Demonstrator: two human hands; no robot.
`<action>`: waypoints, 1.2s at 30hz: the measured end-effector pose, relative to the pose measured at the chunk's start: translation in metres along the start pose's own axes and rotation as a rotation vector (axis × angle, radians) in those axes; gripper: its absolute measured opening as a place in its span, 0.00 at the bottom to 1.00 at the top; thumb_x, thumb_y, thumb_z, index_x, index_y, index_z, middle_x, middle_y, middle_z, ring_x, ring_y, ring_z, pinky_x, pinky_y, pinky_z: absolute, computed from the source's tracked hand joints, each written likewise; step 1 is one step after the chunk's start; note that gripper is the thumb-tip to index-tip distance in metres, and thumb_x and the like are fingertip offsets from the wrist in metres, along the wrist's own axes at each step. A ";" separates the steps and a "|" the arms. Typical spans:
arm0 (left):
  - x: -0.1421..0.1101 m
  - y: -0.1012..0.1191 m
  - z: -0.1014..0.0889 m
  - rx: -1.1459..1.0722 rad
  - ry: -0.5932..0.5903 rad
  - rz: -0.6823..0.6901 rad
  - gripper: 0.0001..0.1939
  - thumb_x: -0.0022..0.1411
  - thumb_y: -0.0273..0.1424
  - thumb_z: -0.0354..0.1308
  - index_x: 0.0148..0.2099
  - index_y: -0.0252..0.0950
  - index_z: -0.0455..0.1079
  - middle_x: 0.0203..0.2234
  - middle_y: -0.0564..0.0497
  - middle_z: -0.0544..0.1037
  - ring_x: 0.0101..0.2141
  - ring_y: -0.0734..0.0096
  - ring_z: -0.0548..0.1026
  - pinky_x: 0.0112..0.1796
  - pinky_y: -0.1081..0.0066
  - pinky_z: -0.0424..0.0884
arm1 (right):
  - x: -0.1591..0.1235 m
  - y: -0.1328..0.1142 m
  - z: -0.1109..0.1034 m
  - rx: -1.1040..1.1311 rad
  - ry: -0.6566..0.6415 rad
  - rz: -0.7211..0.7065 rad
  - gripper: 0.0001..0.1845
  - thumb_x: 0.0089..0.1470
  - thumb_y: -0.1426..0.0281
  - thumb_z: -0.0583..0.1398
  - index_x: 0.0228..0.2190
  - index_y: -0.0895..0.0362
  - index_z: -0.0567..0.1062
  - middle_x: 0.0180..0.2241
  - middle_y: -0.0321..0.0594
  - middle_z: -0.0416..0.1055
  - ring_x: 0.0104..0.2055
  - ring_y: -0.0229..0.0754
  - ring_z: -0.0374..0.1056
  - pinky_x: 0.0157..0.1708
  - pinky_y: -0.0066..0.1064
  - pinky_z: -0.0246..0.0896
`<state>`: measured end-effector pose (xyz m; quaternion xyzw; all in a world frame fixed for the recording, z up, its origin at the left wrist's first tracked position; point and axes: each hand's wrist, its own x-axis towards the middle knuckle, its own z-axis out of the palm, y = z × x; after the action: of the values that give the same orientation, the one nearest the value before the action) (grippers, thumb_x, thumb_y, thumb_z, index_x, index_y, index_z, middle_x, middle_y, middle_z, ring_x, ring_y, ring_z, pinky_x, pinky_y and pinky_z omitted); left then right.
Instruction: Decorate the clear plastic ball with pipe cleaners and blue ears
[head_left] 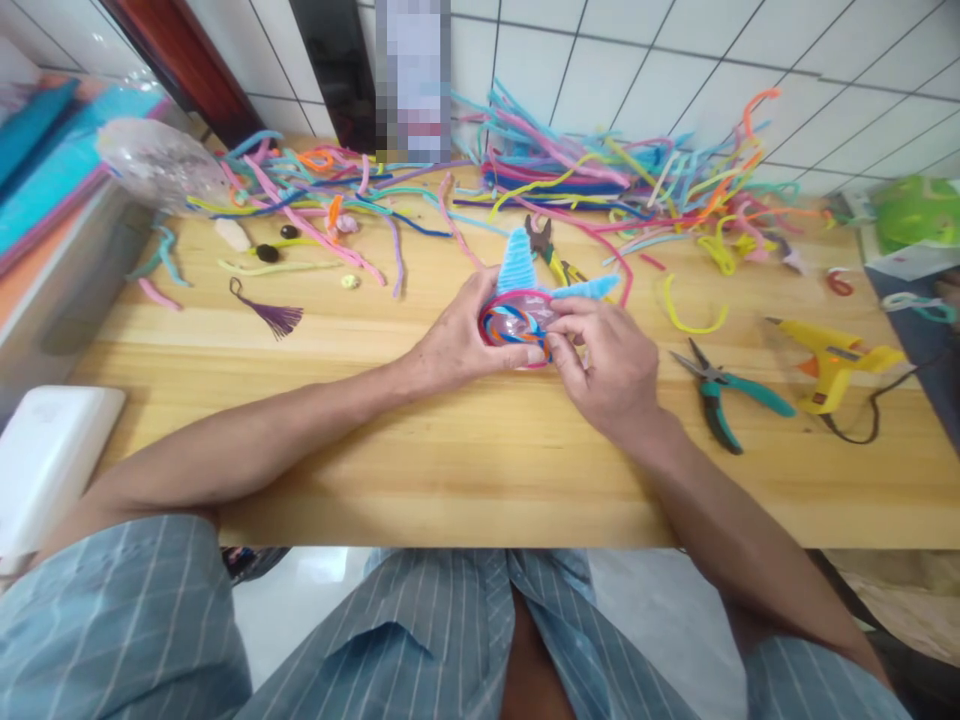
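Note:
Over the middle of the table, my left hand (472, 335) grips the left side of a round pink-rimmed piece (514, 298), its thumb along the lower edge. Orange, blue and white pipe-cleaner strands (501, 325) curl inside the rim over a shiny clear part. Two light-blue pipe-cleaner points (517, 265) stick out from its top and right. At the piece's right side, the fingers of my right hand (607, 350) pinch the strands near the rim. Just behind lie pliers with yellow handles (551, 255), partly hidden by the piece.
Heaps of coloured pipe cleaners (555, 165) line the back by the tiled wall. To the right lie green-handled needle-nose pliers (724, 385) and a yellow glue gun (836, 360) with its cord. A purple tassel (274, 312) and a white box-like object (56, 460) are at left.

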<state>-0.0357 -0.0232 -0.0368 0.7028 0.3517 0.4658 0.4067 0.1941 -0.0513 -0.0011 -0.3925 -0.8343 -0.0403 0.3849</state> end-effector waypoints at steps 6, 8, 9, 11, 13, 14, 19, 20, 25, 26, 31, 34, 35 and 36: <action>0.000 0.004 0.001 0.041 0.035 -0.041 0.40 0.55 0.52 0.81 0.60 0.40 0.69 0.51 0.45 0.79 0.50 0.58 0.79 0.52 0.60 0.79 | -0.001 -0.001 0.000 -0.047 -0.007 -0.050 0.05 0.71 0.72 0.63 0.44 0.48 0.78 0.51 0.44 0.88 0.52 0.50 0.85 0.53 0.45 0.80; 0.001 0.004 0.001 0.046 0.037 -0.042 0.40 0.54 0.51 0.81 0.59 0.40 0.69 0.50 0.46 0.78 0.49 0.58 0.79 0.51 0.60 0.79 | -0.001 -0.001 0.001 -0.047 -0.001 -0.056 0.06 0.70 0.73 0.63 0.45 0.48 0.78 0.52 0.44 0.88 0.52 0.50 0.85 0.53 0.45 0.80; 0.001 0.004 0.001 0.055 0.036 -0.044 0.39 0.54 0.51 0.81 0.59 0.40 0.69 0.49 0.46 0.78 0.49 0.58 0.79 0.51 0.60 0.79 | -0.002 -0.002 0.002 -0.048 0.004 -0.057 0.06 0.70 0.73 0.63 0.45 0.49 0.78 0.52 0.44 0.88 0.52 0.50 0.85 0.53 0.44 0.79; 0.002 0.004 0.001 0.063 0.031 -0.047 0.39 0.54 0.51 0.81 0.58 0.40 0.69 0.49 0.46 0.77 0.49 0.58 0.78 0.51 0.60 0.78 | -0.003 -0.002 0.004 -0.047 0.020 -0.065 0.05 0.71 0.72 0.63 0.45 0.49 0.77 0.52 0.45 0.88 0.52 0.49 0.85 0.52 0.43 0.79; 0.002 0.003 0.001 0.055 0.026 -0.040 0.39 0.54 0.51 0.80 0.59 0.40 0.68 0.49 0.46 0.77 0.49 0.57 0.79 0.51 0.60 0.78 | -0.003 -0.002 0.005 -0.042 0.035 -0.072 0.05 0.72 0.72 0.63 0.45 0.49 0.77 0.52 0.45 0.87 0.52 0.48 0.85 0.52 0.42 0.79; 0.002 0.002 0.000 0.049 0.024 -0.032 0.40 0.54 0.52 0.80 0.59 0.40 0.68 0.50 0.46 0.77 0.50 0.57 0.79 0.51 0.59 0.79 | -0.003 -0.002 0.005 -0.040 0.038 -0.072 0.04 0.72 0.71 0.63 0.45 0.49 0.77 0.51 0.44 0.87 0.52 0.48 0.85 0.52 0.42 0.79; 0.001 0.002 -0.001 0.024 0.011 -0.025 0.44 0.54 0.56 0.81 0.61 0.40 0.68 0.52 0.45 0.78 0.52 0.55 0.80 0.53 0.57 0.80 | -0.004 -0.002 0.003 -0.037 -0.003 -0.022 0.04 0.71 0.70 0.62 0.44 0.49 0.78 0.51 0.44 0.87 0.52 0.50 0.84 0.52 0.44 0.79; 0.001 0.003 -0.001 0.014 0.007 -0.034 0.43 0.55 0.58 0.80 0.61 0.40 0.68 0.52 0.45 0.78 0.52 0.55 0.80 0.53 0.57 0.80 | -0.004 -0.002 0.002 -0.027 -0.005 -0.016 0.05 0.71 0.71 0.63 0.44 0.49 0.79 0.51 0.44 0.87 0.52 0.50 0.84 0.52 0.45 0.78; 0.000 0.007 -0.001 0.011 0.016 -0.068 0.39 0.59 0.60 0.76 0.59 0.40 0.70 0.50 0.46 0.78 0.51 0.57 0.79 0.53 0.59 0.79 | -0.005 -0.003 0.004 0.009 0.031 -0.048 0.05 0.70 0.72 0.64 0.45 0.49 0.79 0.52 0.44 0.87 0.52 0.50 0.85 0.53 0.44 0.79; 0.000 0.007 0.000 0.016 0.024 -0.075 0.39 0.58 0.59 0.77 0.59 0.40 0.70 0.50 0.46 0.78 0.51 0.57 0.79 0.52 0.59 0.80 | -0.005 -0.003 0.004 0.003 0.032 -0.047 0.06 0.70 0.72 0.64 0.45 0.48 0.79 0.52 0.44 0.87 0.52 0.50 0.85 0.53 0.45 0.79; -0.002 0.007 0.002 -0.075 0.016 -0.128 0.40 0.57 0.59 0.78 0.59 0.41 0.68 0.49 0.47 0.80 0.48 0.59 0.80 0.48 0.62 0.80 | -0.007 -0.002 -0.008 0.029 0.069 0.039 0.06 0.71 0.66 0.64 0.48 0.47 0.79 0.52 0.45 0.87 0.50 0.52 0.84 0.48 0.47 0.81; -0.003 0.006 0.001 -0.134 0.015 -0.156 0.41 0.56 0.59 0.78 0.57 0.42 0.66 0.50 0.47 0.81 0.48 0.59 0.82 0.47 0.62 0.80 | -0.011 0.003 -0.018 0.047 0.143 0.161 0.04 0.72 0.63 0.64 0.45 0.47 0.79 0.43 0.41 0.85 0.38 0.47 0.80 0.39 0.43 0.77; -0.003 0.006 0.000 -0.143 0.018 -0.160 0.41 0.55 0.59 0.78 0.58 0.41 0.65 0.50 0.47 0.81 0.48 0.59 0.82 0.48 0.62 0.80 | -0.013 0.005 -0.020 0.069 0.149 0.205 0.04 0.73 0.62 0.64 0.43 0.47 0.79 0.39 0.39 0.84 0.35 0.45 0.78 0.37 0.41 0.75; -0.004 0.005 -0.001 -0.148 0.024 -0.163 0.42 0.55 0.59 0.78 0.58 0.41 0.65 0.51 0.46 0.82 0.49 0.58 0.83 0.49 0.61 0.81 | -0.015 0.007 -0.020 0.101 0.138 0.251 0.05 0.72 0.62 0.64 0.42 0.47 0.79 0.36 0.36 0.83 0.32 0.43 0.76 0.35 0.40 0.74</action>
<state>-0.0368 -0.0284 -0.0336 0.6342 0.3773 0.4641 0.4898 0.2172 -0.0629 0.0014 -0.4701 -0.7512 0.0233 0.4628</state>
